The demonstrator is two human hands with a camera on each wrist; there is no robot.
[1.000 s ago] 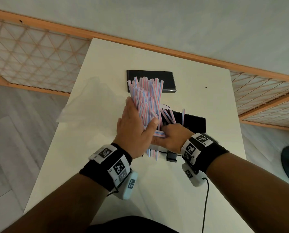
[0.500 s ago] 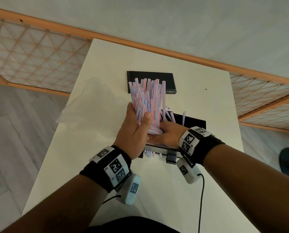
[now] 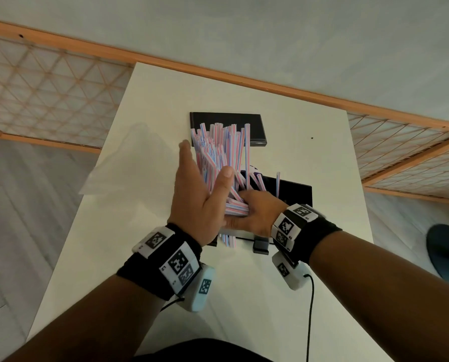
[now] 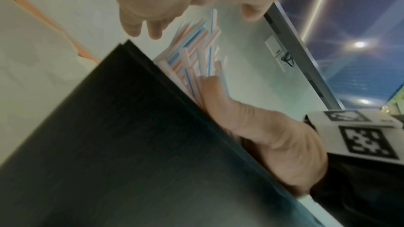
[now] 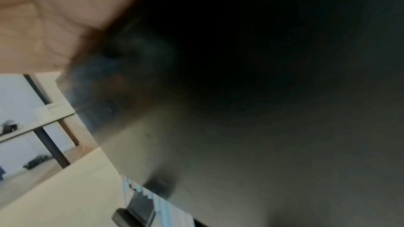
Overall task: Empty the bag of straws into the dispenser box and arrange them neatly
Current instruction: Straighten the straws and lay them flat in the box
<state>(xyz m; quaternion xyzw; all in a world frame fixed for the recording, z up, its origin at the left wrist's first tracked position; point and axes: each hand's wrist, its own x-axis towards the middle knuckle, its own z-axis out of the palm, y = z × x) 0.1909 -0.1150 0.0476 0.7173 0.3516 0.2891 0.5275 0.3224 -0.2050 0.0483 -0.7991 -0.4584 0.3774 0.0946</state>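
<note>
Braced a splayed bundle of straws [image 3: 218, 158] on end over the near-left corner of the black box [image 3: 293, 192], on a white table [image 3: 244, 296]. Pressed the left hand [image 3: 199, 202] flat against the bundle's left side, fingers straight, thumb laid across the front. Set the right hand [image 3: 254, 212] at the bundle's foot, against the box rim; could not tell whether clasped round the straws or merely propping them. Judged the straws light, thin-walled and slick: pink, blue and white striped tubes, stiff along their length yet easily crushed, apt to fan out and slide past one another. Judged best taken low and round the whole bundle, both palms as walls, never by single tips. Showed the box as matte, dark and hard-edged. Left a limp, clear bag [image 3: 129, 165] lying flat to the left and a flat black lid [image 3: 254, 126] beyond the straws.
</note>
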